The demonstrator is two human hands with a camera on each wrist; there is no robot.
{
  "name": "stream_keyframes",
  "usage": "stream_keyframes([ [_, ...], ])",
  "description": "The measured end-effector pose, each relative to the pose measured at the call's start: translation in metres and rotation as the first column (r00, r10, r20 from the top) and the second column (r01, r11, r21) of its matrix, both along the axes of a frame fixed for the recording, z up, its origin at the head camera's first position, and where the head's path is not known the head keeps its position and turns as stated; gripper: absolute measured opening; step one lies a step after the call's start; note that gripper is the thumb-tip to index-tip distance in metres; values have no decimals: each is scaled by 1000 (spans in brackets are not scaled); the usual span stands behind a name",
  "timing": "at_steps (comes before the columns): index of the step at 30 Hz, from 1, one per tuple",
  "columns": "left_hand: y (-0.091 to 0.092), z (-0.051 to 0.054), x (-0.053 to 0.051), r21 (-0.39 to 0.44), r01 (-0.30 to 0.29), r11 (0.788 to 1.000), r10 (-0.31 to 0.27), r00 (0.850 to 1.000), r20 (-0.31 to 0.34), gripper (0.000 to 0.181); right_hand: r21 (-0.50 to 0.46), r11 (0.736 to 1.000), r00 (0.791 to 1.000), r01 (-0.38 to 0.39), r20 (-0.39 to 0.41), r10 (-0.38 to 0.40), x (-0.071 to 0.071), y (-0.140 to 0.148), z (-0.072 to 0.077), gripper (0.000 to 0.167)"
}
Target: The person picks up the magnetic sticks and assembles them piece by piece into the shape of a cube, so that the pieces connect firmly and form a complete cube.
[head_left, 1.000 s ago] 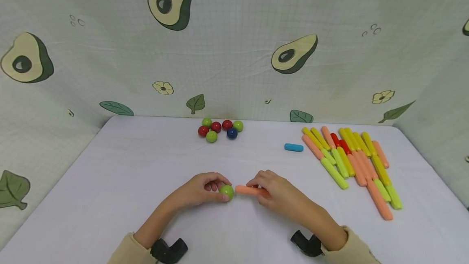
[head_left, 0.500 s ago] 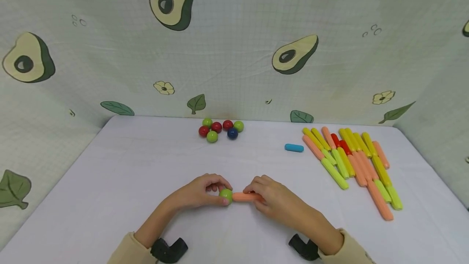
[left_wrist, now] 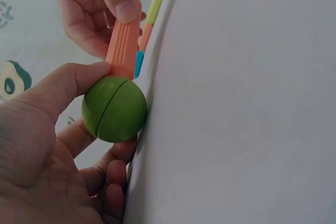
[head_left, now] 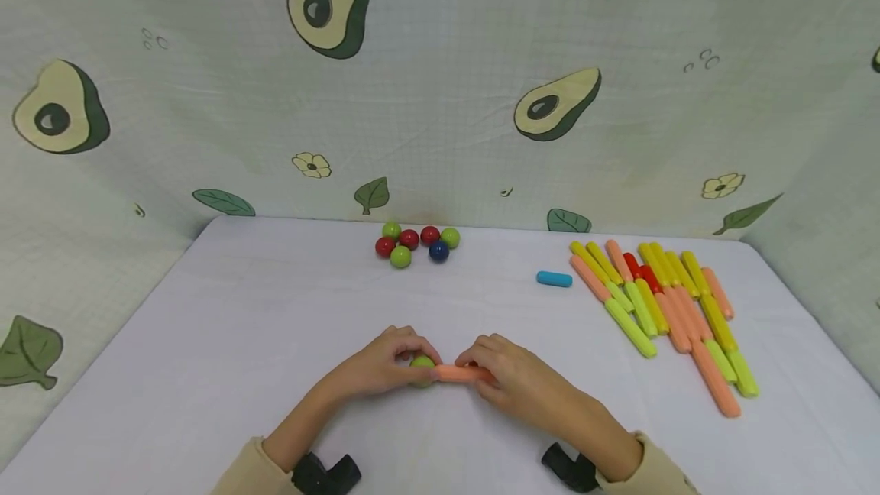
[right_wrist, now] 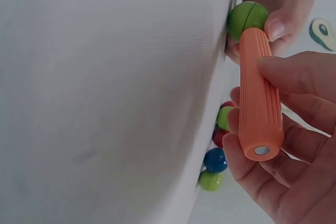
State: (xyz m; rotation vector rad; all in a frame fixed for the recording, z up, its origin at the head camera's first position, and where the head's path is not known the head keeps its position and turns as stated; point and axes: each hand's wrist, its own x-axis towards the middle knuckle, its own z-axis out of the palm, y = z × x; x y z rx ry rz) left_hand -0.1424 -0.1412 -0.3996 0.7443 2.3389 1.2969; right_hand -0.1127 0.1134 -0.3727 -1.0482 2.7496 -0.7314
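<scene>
A glossy green ball with a seam round its middle touches one end of an orange ridged rod. My left hand holds the ball between thumb and fingers, and in the left wrist view its thumb tip lies where ball and rod meet. From the other side my right hand grips the rod, thumb on its ridged face and fingers behind. A round silvery spot, like a magnet, shows in the rod's free end in the right wrist view. In the head view the fingers partly cover both pieces, low over the white table.
Several red and green balls and a dark blue ball sit at the table's back middle. A short blue rod lies right of them. Farther right, several yellow, orange, red and lime rods lie side by side. Patterned cloth hangs behind.
The right hand has brought the orange rod left and slightly nearer, closing the gap to the green ball. The left thumb and fingers have shifted rightward over the ball, toward the joint.
</scene>
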Motion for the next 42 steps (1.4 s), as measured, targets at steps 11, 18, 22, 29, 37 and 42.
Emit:
stream_keyframes([
  [11, 4, 2, 4, -10, -38, 999, 38, 999, 1, 22, -10, 1000, 997, 18, 79, -17, -4, 4, 4, 22],
  [18, 6, 3, 3, -4, -43, 999, 43, 998, 36, 21, -57, 994, 979, 95, 184, -84, -21, 19, 21, 25],
  [22, 6, 4, 2, -18, -47, 999, 48, 998, 48, 20, -108, 990, 981, 88, 185, -67, -45, 25, 29, 27],
  [29, 5, 6, 0, -31, -49, 998, 51, 996, 72, 19, -172, 981, 961, 85, 273, -35, -100, 19, 29, 30],
  [37, 2, 4, -3, -3, -32, 999, 32, 995, 92, 19, -242, 935, 868, 261, 483, -117, -140, -7, 13, 47],
  [42, 1, 5, -4, 7, -23, 1000, 22, 994, 106, 19, -308, 872, 818, 379, 552, -161, -156, -19, -1, 50],
])
